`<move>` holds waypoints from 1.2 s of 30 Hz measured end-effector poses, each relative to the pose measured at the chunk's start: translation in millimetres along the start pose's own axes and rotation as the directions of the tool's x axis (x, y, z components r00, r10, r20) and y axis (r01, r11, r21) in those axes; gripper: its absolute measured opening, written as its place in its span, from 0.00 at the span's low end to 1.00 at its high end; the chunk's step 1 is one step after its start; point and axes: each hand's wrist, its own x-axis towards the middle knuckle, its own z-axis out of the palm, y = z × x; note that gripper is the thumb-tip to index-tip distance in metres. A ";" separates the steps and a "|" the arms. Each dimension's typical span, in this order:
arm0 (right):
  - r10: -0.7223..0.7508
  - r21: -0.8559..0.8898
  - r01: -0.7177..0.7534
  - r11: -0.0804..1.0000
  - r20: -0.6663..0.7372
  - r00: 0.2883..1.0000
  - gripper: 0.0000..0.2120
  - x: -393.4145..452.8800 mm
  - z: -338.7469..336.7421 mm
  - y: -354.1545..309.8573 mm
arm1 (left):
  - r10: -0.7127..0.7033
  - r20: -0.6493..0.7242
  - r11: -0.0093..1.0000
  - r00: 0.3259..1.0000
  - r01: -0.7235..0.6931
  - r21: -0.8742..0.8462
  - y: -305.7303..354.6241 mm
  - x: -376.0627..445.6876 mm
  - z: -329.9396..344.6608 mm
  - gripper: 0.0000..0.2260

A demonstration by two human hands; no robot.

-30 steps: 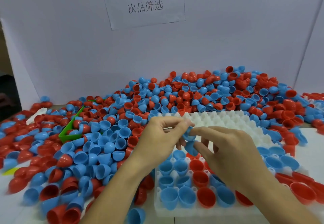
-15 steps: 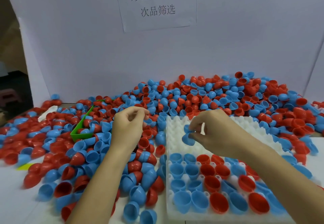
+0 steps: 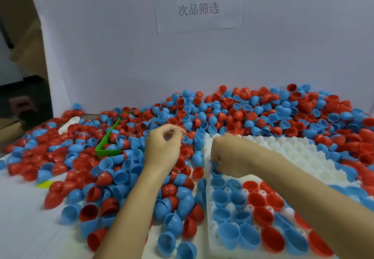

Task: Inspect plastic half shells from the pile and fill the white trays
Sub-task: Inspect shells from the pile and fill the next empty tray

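The pile (image 3: 232, 115) spreads far and left of the tray (image 3: 287, 155). My left hand (image 3: 163, 147) hovers over it, fingers curled, holding nothing I can see. My right hand (image 3: 228, 157) pinches a blue shell (image 3: 215, 169) at the tray's left edge.

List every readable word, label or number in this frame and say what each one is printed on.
"放置外壳": large top line on the white paper sign stuck to the white backboard.
"次品筛选": smaller second line on the same sign.
No lettering is readable on the red and blue plastic half shells, the white moulded tray or the green plastic bin.
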 end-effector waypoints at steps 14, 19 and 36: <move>0.052 -0.012 -0.053 0.999 -0.058 0.997 0.15 5.5 -1.7 -12.0 | 0.203 0.220 0.860 0.954 -0.281 0.426 -11.2 -2.2 6.3 0.07; 0.063 0.025 -0.062 0.998 -0.033 0.997 0.18 4.1 -1.3 -12.1 | 0.108 0.421 0.696 0.900 -0.372 0.615 -18.0 -1.1 1.6 0.04; -0.045 0.252 0.108 0.962 -0.246 0.968 0.06 -5.5 -6.5 -13.2 | 0.198 0.298 0.795 0.934 -0.331 0.509 -6.9 11.4 -24.2 0.06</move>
